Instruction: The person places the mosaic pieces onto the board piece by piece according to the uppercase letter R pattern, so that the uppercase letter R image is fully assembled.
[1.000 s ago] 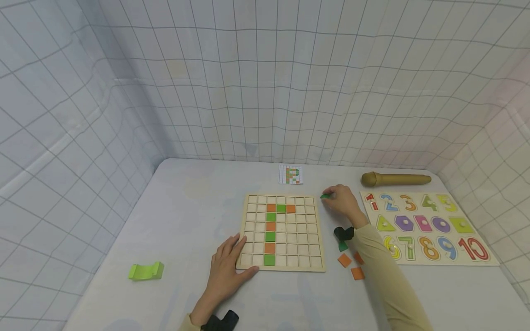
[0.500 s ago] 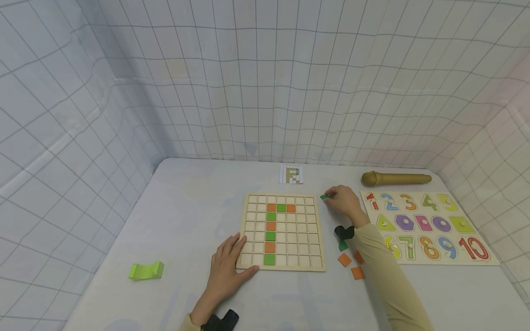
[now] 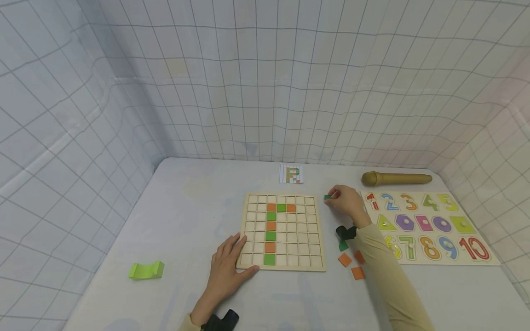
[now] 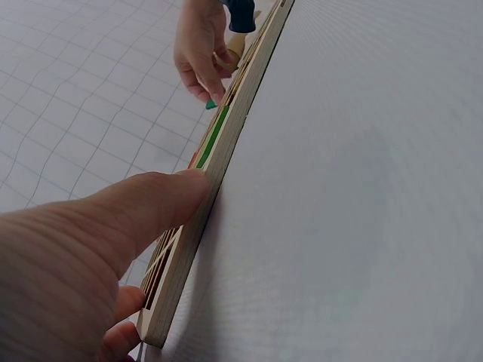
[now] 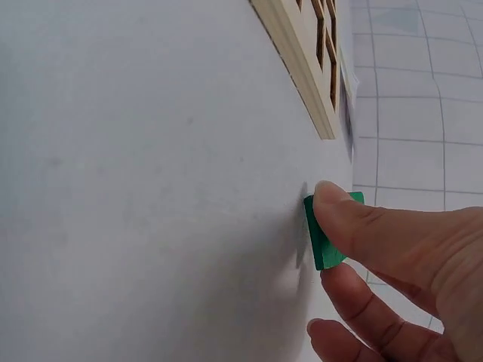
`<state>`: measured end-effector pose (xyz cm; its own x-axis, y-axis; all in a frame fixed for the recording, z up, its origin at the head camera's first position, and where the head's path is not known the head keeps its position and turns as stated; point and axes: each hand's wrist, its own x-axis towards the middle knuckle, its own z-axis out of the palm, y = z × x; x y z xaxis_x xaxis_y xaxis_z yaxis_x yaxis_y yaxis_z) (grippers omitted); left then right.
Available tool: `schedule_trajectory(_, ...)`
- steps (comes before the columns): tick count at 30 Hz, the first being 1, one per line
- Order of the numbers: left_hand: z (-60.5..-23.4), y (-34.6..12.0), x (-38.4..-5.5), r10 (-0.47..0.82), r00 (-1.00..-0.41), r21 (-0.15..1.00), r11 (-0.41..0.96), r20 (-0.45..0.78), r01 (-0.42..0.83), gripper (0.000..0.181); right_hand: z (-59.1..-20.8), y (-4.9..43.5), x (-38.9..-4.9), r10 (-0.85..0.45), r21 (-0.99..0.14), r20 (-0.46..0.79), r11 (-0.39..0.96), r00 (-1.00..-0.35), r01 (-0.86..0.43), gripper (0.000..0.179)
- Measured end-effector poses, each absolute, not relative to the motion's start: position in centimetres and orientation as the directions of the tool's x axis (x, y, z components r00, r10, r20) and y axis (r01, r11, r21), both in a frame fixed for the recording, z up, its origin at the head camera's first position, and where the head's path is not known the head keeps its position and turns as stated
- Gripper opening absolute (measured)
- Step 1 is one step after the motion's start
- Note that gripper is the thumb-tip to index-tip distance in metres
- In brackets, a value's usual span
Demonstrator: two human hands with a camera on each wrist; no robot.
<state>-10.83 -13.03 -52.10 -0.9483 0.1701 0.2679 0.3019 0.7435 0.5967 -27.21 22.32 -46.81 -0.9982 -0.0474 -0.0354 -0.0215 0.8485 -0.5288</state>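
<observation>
A wooden grid board [image 3: 302,248] lies mid-table, with orange and green square tiles forming a column and a short row near its top. My left hand [image 3: 225,271] rests at its lower left corner, fingers along the left edge and thumb [image 4: 170,197] against the near edge. Beyond the board's upper right corner, my right hand [image 3: 347,202] pinches a small green tile [image 5: 318,235] between thumb and fingers, low over the table. In the right wrist view the thumb covers part of that tile.
Loose orange tiles [image 3: 345,260] and a green piece [image 3: 343,246] lie below my right wrist. A patterned card [image 3: 291,174] is behind the board. At right are a number puzzle [image 3: 422,232] and a tan microphone-shaped object [image 3: 399,179]; a lime-green block [image 3: 146,271] sits at left.
My right hand has shifted slightly right with the green tile, whose angle in the fingers has changed a little. My left hand has stayed in place on the board.
</observation>
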Motion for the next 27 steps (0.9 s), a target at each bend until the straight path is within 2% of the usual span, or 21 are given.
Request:
schedule_trajectory(8, -52.0, -13.0, -10.8, 0.17, -0.947, 0.585, 0.752, 0.272, 0.303, 0.079, -46.9, 22.6, -26.8, -0.037, -0.556, -0.019, 0.831, -0.999, -0.021, 0.019)
schedule_trajectory(17, -52.0, -12.9, -10.8, 0.16, -0.958, 0.607, 0.745, 0.237, 0.275, 0.08, -47.3, 21.3, -26.5, -0.143, -0.685, 0.146, 0.699, -0.979, -0.204, 0.015)
schedule_trajectory(27, -52.2, -13.0, -10.8, 0.163, -0.958, 0.605, 0.747, 0.235, 0.276, 0.079, -47.8, 18.3, -26.5, -0.241, -0.704, 0.101, 0.668, -0.965, -0.241, 0.014)
